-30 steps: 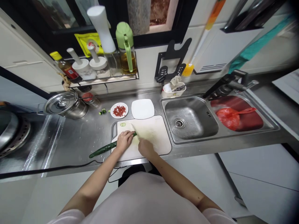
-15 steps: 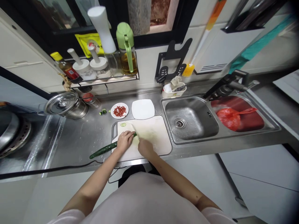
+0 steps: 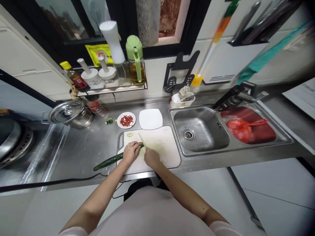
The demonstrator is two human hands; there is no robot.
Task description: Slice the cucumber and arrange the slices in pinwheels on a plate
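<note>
A long dark green cucumber (image 3: 108, 162) lies slanted across the left edge of the white cutting board (image 3: 169, 144). My left hand (image 3: 131, 151) is closed over it near its right end, fingers pressed together on top. In my right hand (image 3: 152, 158) is a knife (image 3: 142, 140), its handle hidden in my fist. The blade stands upright against the short cucumber end that shows past my left fingers. Two or so pale cucumber slices (image 3: 129, 134) rest at the board's upper left. Beyond the board are a small plate of chopped red pieces (image 3: 126, 120) and a white square plate (image 3: 150, 118).
On the right is a steel sink (image 3: 204, 131), with a red plastic bag (image 3: 240, 129) in its second basin. A lidded pot (image 3: 71, 113) and a red-lidded jar (image 3: 97, 109) stand left. Cucumber scraps (image 3: 109, 121) lie behind the board. A black cable (image 3: 61, 181) runs along the front edge.
The view has tilted slightly, so the whole scene sits a little lower. Both hands keep their grip on the cucumber and the knife, with the blade at nearly the same spot.
</note>
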